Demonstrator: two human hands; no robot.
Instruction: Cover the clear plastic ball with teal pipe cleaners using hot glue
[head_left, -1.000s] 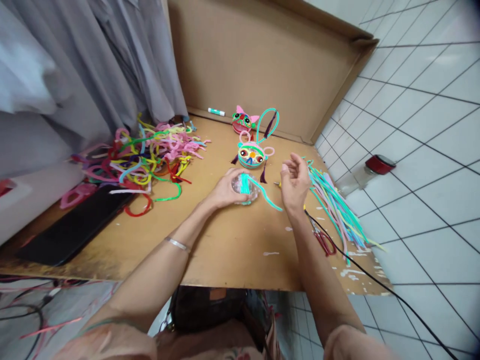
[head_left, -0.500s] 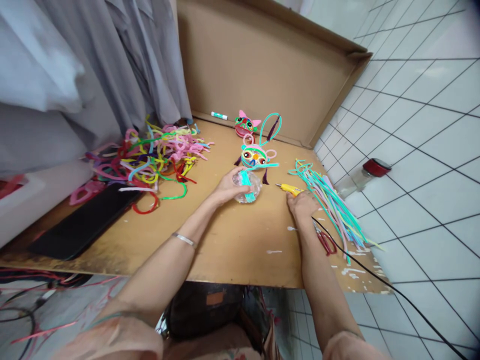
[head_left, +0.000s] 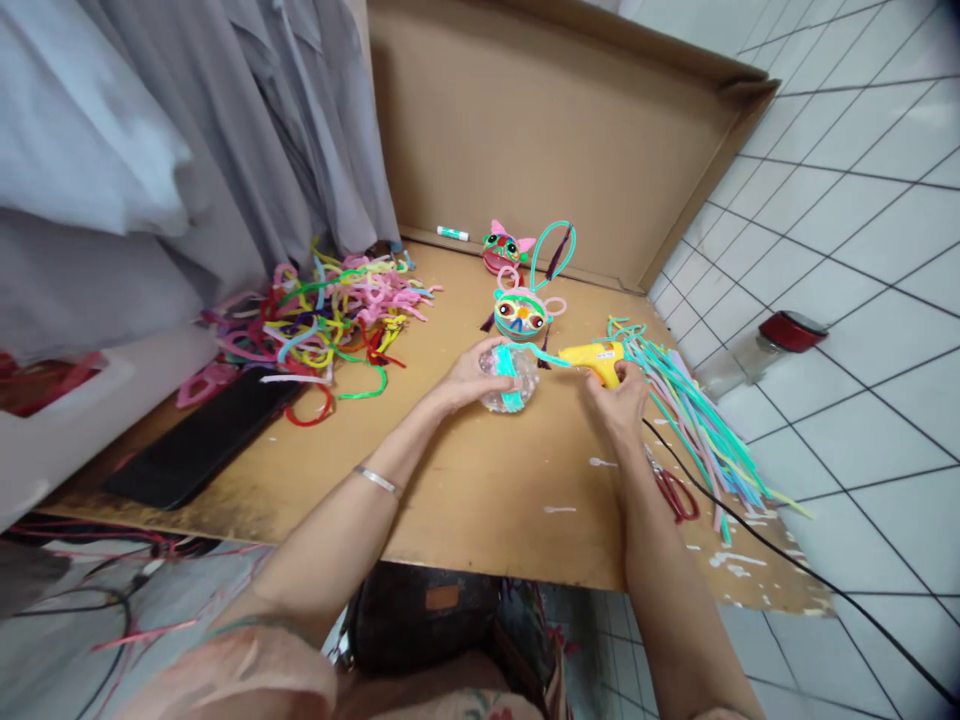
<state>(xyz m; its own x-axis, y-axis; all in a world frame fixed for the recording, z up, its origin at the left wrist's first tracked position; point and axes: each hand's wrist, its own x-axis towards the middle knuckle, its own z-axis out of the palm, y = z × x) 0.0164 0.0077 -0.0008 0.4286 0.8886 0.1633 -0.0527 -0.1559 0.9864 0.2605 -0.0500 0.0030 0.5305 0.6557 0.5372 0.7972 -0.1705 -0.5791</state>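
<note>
My left hand [head_left: 480, 378] is closed round a clear, round plastic piece [head_left: 525, 385] with a turquoise pipe cleaner [head_left: 511, 392] wrapped over it. A loose end of that pipe cleaner sticks out to the right. My right hand [head_left: 619, 395] grips a yellow hot glue gun [head_left: 596, 360] by its handle, its nozzle pointing left towards the loose end. Whether the nozzle touches the pipe cleaner I cannot tell. Just behind stands a decorated animal face [head_left: 520, 316] with pink loop ears and dark tassels. Farther back is a red and green one [head_left: 502, 250] with pink pointed ears.
Coloured pipe cleaner pieces [head_left: 337, 310] are heaped at the left beside a black flat slab [head_left: 202, 440]. Straight pipe cleaners [head_left: 690, 420], red-handled scissors [head_left: 675, 490] and a black cord [head_left: 735, 520] lie right. A red-lidded jar [head_left: 787, 332] stands by the tiled wall; cardboard [head_left: 540, 140] closes the back.
My right hand has lifted the glue gun off the table and brought it upright, closer to the plastic piece. My left hand keeps its hold. The whole view has shifted slightly.
</note>
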